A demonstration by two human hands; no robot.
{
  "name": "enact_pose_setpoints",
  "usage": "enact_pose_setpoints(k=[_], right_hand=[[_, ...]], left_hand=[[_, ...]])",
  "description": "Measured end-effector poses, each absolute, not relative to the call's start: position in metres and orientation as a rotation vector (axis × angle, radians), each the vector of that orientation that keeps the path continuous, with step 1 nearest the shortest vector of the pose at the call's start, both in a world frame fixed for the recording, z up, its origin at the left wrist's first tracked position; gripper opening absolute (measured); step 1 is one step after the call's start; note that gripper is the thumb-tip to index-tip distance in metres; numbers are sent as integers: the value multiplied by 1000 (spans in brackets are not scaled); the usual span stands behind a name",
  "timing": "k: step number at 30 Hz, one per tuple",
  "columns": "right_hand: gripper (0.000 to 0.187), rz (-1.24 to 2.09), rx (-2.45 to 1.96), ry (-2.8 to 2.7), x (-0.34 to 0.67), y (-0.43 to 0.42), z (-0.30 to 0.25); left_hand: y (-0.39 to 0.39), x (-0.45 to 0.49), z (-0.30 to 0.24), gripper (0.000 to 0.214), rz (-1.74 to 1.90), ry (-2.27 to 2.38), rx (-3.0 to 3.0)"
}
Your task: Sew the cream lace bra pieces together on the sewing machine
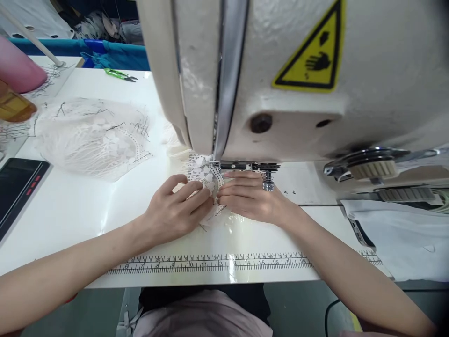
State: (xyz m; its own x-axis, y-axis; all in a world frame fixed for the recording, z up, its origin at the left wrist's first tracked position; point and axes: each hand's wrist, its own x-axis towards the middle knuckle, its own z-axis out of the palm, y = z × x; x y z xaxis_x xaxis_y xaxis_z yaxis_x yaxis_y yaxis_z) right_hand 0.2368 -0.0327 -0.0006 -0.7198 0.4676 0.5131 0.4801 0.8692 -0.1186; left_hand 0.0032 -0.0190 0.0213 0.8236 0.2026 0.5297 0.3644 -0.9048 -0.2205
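Observation:
A piece of white lace [205,175] lies on the white table under the head of a cream sewing machine [298,79]. My left hand [175,208] rests on the lace, fingers bent and pressing it flat just left of the needle area. My right hand [250,196] lies beside it on the right, fingers together and pinching the lace edge near the presser foot [268,180]. The fingertips of both hands nearly meet. The needle itself is hidden behind the machine head.
A pile of white lace pieces [93,135] lies at the left. Green thread snips [119,74] sit at the back. A dark phone [17,187] is at the left edge. A printed ruler [210,263] runs along the table's front edge. White cloth [400,234] lies at the right.

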Motion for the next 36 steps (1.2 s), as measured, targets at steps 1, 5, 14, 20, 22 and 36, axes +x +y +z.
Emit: enact_pose_setpoints(k=[1, 5, 14, 20, 22, 36], right_hand=[[10, -31, -705, -2502, 238, -33, -2], [15, -75, -778, -2536, 240, -35, -2], [19, -48, -773, -2524, 238, -36, -2], [18, -54, -823, -2493, 240, -35, 1], [18, -53, -827, -2483, 240, -35, 3], [15, -127, -830, -2505, 230, -38, 0]], left_hand=[[-19, 2, 20, 13, -747, -422, -2720], [-19, 0, 15, 22, -762, -417, -2851], [-21, 0, 15, 22, -728, -516, -2864], [-21, 3, 15, 23, -720, -522, -2868], [-21, 3, 13, 25, -715, -525, -2868], [-19, 3, 17, 25, -718, -588, -2853]])
